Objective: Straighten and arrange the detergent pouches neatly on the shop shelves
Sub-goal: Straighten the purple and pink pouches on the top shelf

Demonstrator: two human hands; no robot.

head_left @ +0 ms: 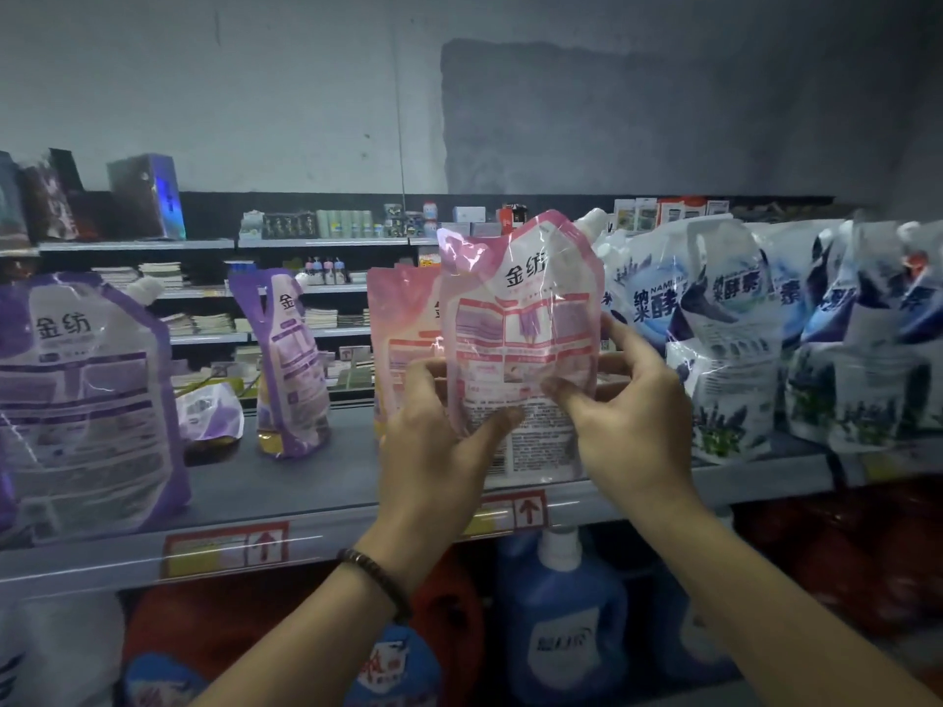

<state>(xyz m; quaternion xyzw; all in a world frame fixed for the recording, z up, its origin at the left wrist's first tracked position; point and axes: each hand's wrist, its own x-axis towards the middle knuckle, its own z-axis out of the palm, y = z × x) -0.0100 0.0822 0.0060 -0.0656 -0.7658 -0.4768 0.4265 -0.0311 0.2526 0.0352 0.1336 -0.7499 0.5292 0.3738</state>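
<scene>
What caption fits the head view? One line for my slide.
Both hands, left hand and right hand, stand a pink pouch upright on the shelf.

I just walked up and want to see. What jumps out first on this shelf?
The pink pouch in the middle, held upright by the left hand and right hand at the shelf front. A big purple pouch stands far left, and blue-and-white pouches crowd the right.

I'm holding a pink pouch (518,318) mid-frame with my left hand (433,441) and right hand (620,405), upright, over the shelf (286,482), white-blue pouches (724,329) sitting just right.
</scene>
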